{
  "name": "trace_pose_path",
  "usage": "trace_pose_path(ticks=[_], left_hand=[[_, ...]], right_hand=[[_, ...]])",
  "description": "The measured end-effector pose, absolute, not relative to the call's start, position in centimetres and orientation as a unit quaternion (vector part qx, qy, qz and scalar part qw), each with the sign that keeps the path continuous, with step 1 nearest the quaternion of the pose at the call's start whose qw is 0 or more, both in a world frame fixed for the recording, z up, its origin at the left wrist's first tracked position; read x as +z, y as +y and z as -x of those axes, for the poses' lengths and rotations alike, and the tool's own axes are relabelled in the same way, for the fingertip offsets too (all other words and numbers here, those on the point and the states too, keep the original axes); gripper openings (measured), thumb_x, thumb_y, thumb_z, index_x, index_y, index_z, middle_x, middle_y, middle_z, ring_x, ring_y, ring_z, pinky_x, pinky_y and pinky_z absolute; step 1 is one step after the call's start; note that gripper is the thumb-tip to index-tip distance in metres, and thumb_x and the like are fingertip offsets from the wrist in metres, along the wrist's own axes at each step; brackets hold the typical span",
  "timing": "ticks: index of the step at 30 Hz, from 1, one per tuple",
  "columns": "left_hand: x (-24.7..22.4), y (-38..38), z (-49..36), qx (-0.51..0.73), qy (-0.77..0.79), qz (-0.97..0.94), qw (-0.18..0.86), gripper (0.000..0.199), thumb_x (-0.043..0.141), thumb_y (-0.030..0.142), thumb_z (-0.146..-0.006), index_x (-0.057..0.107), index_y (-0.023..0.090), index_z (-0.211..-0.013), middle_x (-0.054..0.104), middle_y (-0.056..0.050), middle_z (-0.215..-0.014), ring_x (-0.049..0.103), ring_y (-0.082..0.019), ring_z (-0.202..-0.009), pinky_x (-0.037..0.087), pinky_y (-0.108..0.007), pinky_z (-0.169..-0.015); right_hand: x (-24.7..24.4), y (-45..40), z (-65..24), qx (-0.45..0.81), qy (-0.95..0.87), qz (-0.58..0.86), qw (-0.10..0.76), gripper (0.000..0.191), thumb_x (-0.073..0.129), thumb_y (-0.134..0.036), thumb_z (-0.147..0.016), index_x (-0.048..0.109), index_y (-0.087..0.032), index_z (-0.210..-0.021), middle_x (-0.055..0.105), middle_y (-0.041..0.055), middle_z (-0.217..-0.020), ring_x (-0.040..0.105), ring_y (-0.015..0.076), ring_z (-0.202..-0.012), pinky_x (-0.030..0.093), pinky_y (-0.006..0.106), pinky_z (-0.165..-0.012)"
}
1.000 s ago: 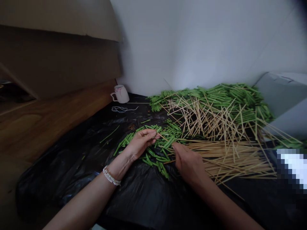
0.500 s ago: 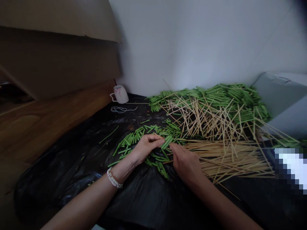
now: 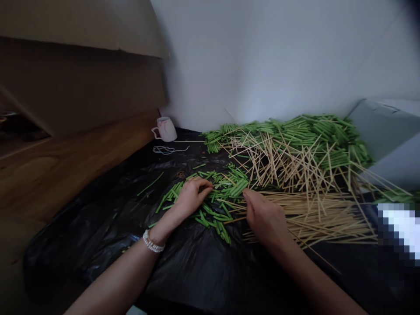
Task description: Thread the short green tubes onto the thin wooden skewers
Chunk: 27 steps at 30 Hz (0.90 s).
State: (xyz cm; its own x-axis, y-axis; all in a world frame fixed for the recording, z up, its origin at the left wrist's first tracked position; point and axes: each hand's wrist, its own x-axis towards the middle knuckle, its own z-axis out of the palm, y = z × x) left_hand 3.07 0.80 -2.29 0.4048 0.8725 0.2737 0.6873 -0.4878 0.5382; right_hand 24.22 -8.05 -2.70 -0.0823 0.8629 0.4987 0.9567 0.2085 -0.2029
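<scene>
My right hand (image 3: 264,212) is closed on a thin wooden skewer, whose front part carries a row of green stem pieces (image 3: 238,188). At the left, my left hand (image 3: 193,194) reaches down over a loose pile of cut green stems (image 3: 213,214); thumb and fingers are curved with a gap between them, and no piece shows there. Under and beyond my right hand lies a layer of bare skewers (image 3: 324,218). Behind it are skewers loaded with green stems (image 3: 305,131), heaped along the wall.
Black plastic sheeting (image 3: 190,271) covers the work surface. A white mug (image 3: 166,130) and a tangle of pale string (image 3: 164,150) are at the back left. A cardboard box (image 3: 82,87) rises at the left, and a pale box (image 3: 387,131) stands at the right.
My left hand has moved away from the skewer, left and down to the loose stems. My right hand has shifted a little to the right with the loaded skewer.
</scene>
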Motion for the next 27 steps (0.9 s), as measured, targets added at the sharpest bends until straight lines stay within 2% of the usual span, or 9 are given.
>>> trace_pose_path(ticks=[3,10,17,23,27], left_hand=[[-2.1,1.0,-2.7,0.24,0.474,-0.836,0.139,0.015,0.057,0.026,-0.085,0.07,0.02,-0.086,0.07,-0.005,-0.089,0.06,-0.021,-0.09,0.042,-0.035,-0.086],[-0.9,1.7,-1.0,0.204,0.476,-0.844,0.142,0.014,0.057,0.027,-0.081,0.069,0.02,-0.077,0.069,-0.002,-0.084,0.059,-0.019,-0.082,0.041,-0.033,-0.083],[-0.8,1.5,-0.9,0.186,0.453,-0.859,0.151,0.014,0.061,0.031,-0.078,0.07,0.022,-0.083,0.069,-0.002,-0.088,0.058,-0.02,-0.087,0.04,-0.033,-0.085],[0.4,3.2,1.9,0.241,0.586,-0.768,0.1,0.027,0.052,0.035,-0.081,0.072,0.019,-0.092,0.072,-0.006,-0.097,0.062,-0.023,-0.087,0.043,-0.033,-0.08],[1.0,3.7,3.7,0.186,0.665,-0.718,0.095,0.032,0.051,0.041,-0.081,0.072,0.02,-0.093,0.073,-0.007,-0.099,0.065,-0.024,-0.088,0.044,-0.031,-0.075]], right_hand=[[-2.6,-8.1,-24.2,-0.096,-0.732,0.619,0.267,0.028,0.039,-0.018,-0.093,0.064,-0.019,-0.107,0.071,0.0052,-0.096,0.067,0.0167,-0.084,0.044,0.023,-0.067],[-2.6,-8.0,-24.2,-0.099,-0.732,0.621,0.263,0.027,0.04,-0.017,-0.093,0.064,-0.019,-0.105,0.071,0.0054,-0.095,0.067,0.0166,-0.082,0.044,0.023,-0.069],[-2.7,-8.2,-24.0,-0.085,-0.735,0.621,0.259,0.028,0.04,-0.017,-0.093,0.064,-0.019,-0.106,0.071,0.005,-0.093,0.067,0.0165,-0.083,0.044,0.024,-0.071],[-2.8,-8.2,-24.0,-0.092,-0.735,0.622,0.254,0.028,0.04,-0.017,-0.093,0.064,-0.02,-0.106,0.071,0.0054,-0.094,0.067,0.0166,-0.084,0.044,0.023,-0.07],[-2.8,-8.2,-24.0,-0.09,-0.736,0.62,0.257,0.028,0.04,-0.017,-0.093,0.063,-0.02,-0.107,0.071,0.0051,-0.093,0.067,0.0161,-0.083,0.044,0.023,-0.071]])
